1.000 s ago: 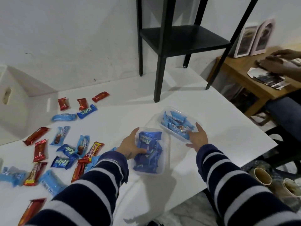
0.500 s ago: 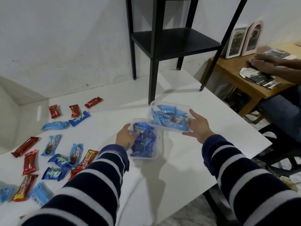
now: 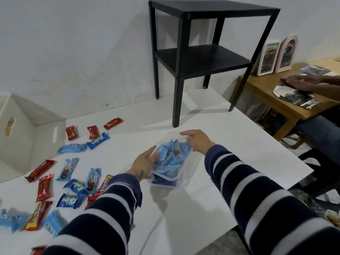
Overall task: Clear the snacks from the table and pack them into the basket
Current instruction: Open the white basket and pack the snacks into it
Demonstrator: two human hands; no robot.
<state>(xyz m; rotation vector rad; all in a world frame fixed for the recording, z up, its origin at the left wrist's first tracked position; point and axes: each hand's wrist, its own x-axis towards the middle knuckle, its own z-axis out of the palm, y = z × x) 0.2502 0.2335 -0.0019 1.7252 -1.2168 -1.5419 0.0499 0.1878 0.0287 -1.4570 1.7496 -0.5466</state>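
Two clear plastic trays are stacked near the table's middle. The upper tray (image 3: 185,139) holds light blue snack packs (image 3: 171,157) and rests tilted on the lower tray (image 3: 184,183), whose dark blue packs barely show. My left hand (image 3: 144,163) grips the stack's left side. My right hand (image 3: 197,141) holds the upper tray's far right edge. Several loose snacks lie on the left of the white table (image 3: 211,208): red bars (image 3: 40,170), light blue packs (image 3: 72,147) and dark blue Kalpa packs (image 3: 97,141).
A black two-shelf side table (image 3: 200,61) stands at the back of the table. A white box (image 3: 12,137) with a handle slot sits at the far left. At the right, another person's hands rest on a wooden table (image 3: 287,100) with photo frames.
My right hand lifted the tray of light blue packs and set it on top of the tray of dark blue packs held by my left hand.
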